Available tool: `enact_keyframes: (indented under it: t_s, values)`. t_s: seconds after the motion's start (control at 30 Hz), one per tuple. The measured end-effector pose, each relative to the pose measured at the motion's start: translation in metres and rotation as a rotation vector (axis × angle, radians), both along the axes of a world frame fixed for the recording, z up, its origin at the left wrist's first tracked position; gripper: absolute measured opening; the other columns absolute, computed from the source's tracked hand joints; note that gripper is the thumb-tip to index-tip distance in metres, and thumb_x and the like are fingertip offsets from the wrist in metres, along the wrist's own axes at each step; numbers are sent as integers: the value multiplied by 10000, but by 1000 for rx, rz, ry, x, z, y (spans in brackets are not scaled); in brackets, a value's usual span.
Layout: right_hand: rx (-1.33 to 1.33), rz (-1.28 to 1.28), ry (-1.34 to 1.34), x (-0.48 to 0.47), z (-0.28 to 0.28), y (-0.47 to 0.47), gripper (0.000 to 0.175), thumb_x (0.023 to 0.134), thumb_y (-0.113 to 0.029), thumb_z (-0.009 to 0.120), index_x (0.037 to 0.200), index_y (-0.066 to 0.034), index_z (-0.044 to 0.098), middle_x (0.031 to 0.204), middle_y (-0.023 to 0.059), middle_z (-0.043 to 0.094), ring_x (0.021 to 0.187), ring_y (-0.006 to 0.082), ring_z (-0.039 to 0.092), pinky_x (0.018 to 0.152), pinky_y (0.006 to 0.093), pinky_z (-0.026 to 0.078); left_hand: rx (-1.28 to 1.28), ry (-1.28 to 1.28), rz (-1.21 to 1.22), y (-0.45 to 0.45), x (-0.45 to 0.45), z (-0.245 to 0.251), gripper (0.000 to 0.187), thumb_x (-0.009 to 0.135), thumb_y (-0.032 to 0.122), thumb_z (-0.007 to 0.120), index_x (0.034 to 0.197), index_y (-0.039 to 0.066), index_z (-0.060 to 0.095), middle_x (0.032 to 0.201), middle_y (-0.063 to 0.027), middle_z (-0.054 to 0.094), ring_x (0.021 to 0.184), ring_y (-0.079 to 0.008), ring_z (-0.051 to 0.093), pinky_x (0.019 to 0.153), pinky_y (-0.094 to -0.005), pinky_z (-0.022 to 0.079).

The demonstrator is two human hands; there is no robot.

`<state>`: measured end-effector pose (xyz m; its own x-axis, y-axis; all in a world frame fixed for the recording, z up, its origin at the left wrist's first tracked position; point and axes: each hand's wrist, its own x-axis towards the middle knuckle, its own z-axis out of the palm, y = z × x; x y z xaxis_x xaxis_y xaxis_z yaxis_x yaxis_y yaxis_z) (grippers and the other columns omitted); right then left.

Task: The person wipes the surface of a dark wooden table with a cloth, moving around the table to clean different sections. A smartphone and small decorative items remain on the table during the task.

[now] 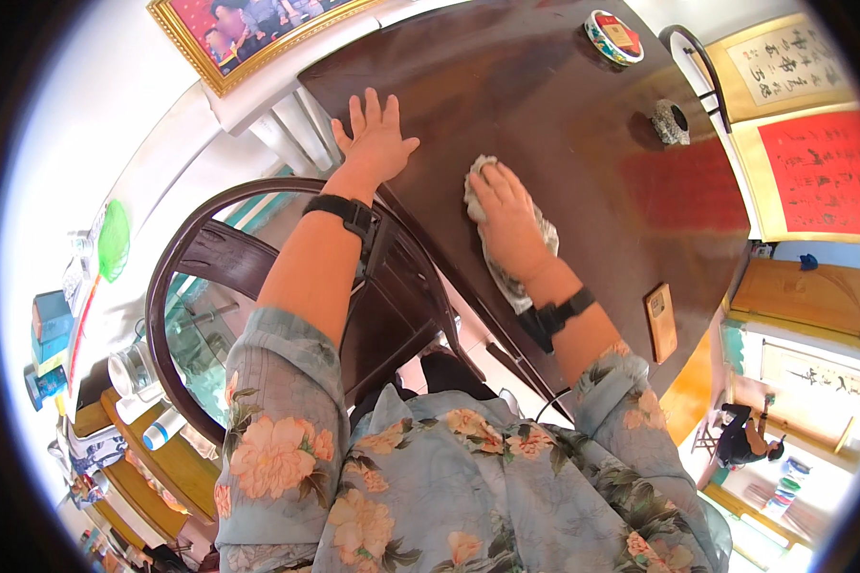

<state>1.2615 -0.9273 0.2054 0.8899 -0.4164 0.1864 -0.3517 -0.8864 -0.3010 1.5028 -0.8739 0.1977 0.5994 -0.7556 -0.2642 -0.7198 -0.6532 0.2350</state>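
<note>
My right hand (pixel 510 225) presses a crumpled, greyish-white cloth (pixel 545 233) down on a dark brown polished wooden table (pixel 530 93). Part of the cloth sticks out past the fingertips, and more trails below the palm toward the wrist. Farther left, my left hand (pixel 377 142) has its fingers spread, palm down, over the table's left edge. It holds nothing; whether the whole palm touches the wood is hidden. Both wrists wear black straps. Beneath my left forearm is a dark wooden chair (pixel 161 301) with a curved rail, close against the table.
On the table are a patterned round dish (pixel 596 32) with red packets, a rough stone-like ornament (pixel 665 123) and a phone (pixel 661 322). A gilt-framed photograph (pixel 218 82) stands at upper left. Calligraphy scrolls (pixel 745 179) hang at right. A person (pixel 742 440) sits far off at right.
</note>
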Motion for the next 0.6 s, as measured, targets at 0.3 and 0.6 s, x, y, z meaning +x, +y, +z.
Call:
enact_keyframes:
  t_s: [0.3, 0.6]
  values:
    - [-148, -72, -12, 80, -23, -118, 563, 832, -105, 656, 1370, -68, 498, 1439, 143, 450, 1374, 361, 366, 1125, 468, 326, -49, 74, -15, 4, -1, 7, 790, 960, 410, 574, 1579, 134, 170, 1655, -143, 1, 1523, -346, -52, 1172, -611, -11]
    - [-158, -163, 18, 142, -33, -218, 465, 923, -221, 617, 1365, -121, 513, 1481, 122, 432, 1387, 346, 356, 1116, 477, 337, -61, 31, -16, 4, -1, 3, 802, 939, 396, 617, 1569, 132, 197, 1648, -152, 35, 1521, -354, -20, 1169, -624, 3]
